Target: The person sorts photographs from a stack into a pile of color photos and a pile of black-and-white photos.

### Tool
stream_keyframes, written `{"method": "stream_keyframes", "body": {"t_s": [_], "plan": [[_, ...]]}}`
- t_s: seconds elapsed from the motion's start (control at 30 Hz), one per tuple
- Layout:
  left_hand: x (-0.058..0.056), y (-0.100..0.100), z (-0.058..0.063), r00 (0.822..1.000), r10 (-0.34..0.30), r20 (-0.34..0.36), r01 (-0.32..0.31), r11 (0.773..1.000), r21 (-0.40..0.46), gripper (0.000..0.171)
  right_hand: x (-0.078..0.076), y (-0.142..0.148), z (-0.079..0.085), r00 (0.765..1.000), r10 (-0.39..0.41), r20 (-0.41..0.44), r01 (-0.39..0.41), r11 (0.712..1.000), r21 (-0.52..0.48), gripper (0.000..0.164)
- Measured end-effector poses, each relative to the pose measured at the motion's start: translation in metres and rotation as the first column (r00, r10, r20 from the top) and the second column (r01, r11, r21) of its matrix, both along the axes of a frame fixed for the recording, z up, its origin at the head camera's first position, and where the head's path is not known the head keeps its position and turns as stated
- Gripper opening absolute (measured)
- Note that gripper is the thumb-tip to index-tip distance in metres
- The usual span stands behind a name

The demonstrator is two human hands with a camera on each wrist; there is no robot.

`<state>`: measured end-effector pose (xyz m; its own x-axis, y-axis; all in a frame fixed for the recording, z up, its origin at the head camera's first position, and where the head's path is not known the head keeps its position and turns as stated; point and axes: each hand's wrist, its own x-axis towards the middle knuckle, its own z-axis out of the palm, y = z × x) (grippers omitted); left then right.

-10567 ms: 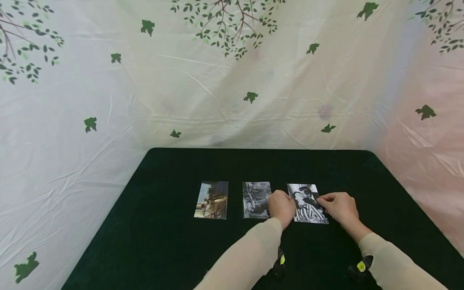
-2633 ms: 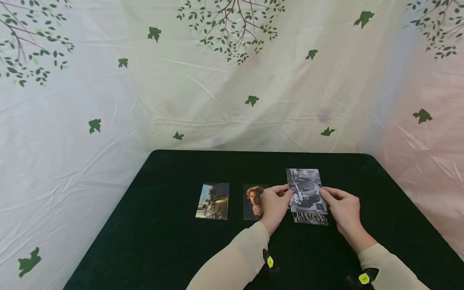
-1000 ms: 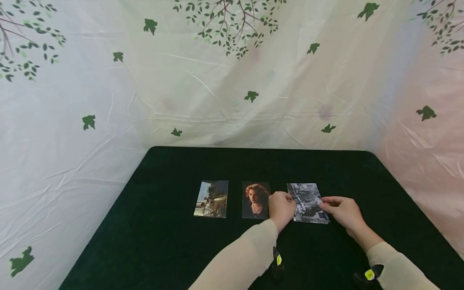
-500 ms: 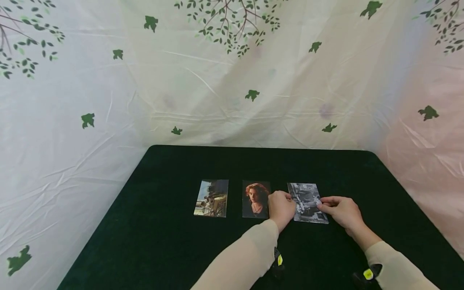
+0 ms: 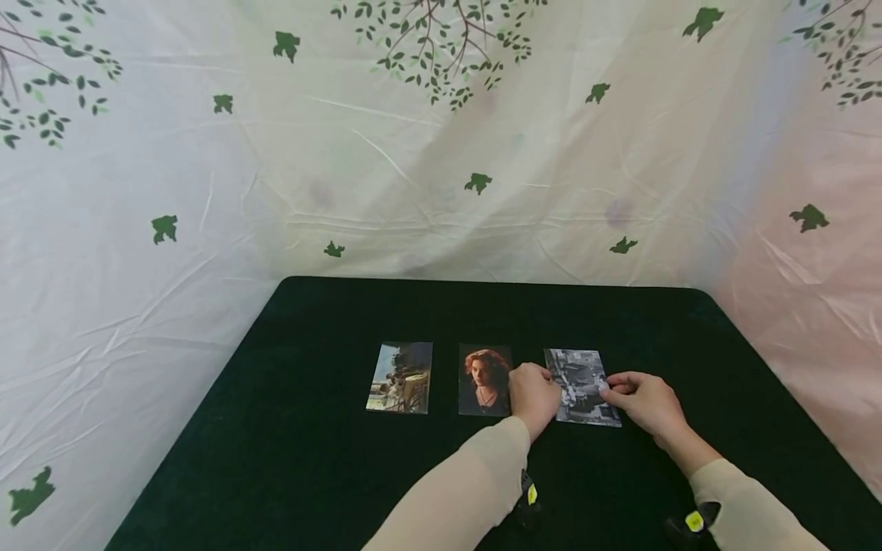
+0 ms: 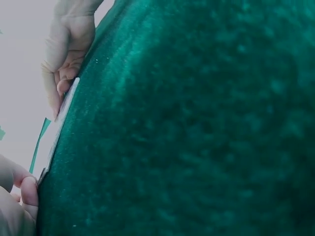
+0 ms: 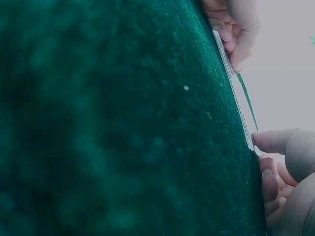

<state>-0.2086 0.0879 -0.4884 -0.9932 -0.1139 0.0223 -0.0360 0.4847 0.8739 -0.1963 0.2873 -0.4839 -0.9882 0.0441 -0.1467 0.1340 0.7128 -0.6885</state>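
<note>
At the right of a row of three photo cards lies a small stack topped by a black-and-white street-like picture card point(image 5: 582, 386). My left hand point(image 5: 534, 398) grips the stack's left edge with curled fingers. On the opposite edge, my right hand point(image 5: 644, 402) pinches with thumb and fingers. The right wrist view shows the stack point(image 7: 235, 93) edge-on, several layers thick, low over the cloth, with the right thumb point(image 7: 275, 140) on its top. A portrait card point(image 5: 484, 380) of a red-haired person lies just left of my left hand, which covers part of its right side.
A coloured outdoor-scene card point(image 5: 400, 379) lies at the left of the row. All sit on a dark green cloth-covered table point(image 5: 289, 459). Behind and beside it hangs a pale curtain point(image 5: 413, 153) printed with branches and green birds.
The black-and-white card came from the middle pile, uncovering the red-haired portrait. It was lowered onto the right stack, hiding the striped-clothes picture. Over the last second the hands barely move.
</note>
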Motion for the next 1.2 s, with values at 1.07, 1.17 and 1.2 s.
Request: {"method": "stream_keyframes", "body": {"t_s": [1.07, 1.17, 1.2], "plan": [[0.017, -0.170, 0.041, 0.975, -0.213, -0.058, 0.179, 0.917, -0.357, 0.049, 0.015, -0.111, 0.034, 0.970, 0.192, -0.146, -0.174, 0.977, 0.127, 0.065], [0.017, -0.174, 0.035, 0.971, -0.239, -0.027, 0.215, 0.912, -0.351, 0.051, 0.013, -0.126, 0.029, 0.970, 0.196, -0.147, -0.178, 0.976, 0.126, 0.065], [0.016, -0.174, 0.033, 0.970, -0.244, -0.018, 0.223, 0.911, -0.348, 0.052, 0.013, -0.130, 0.028, 0.970, 0.196, -0.143, -0.179, 0.976, 0.121, 0.064]]}}
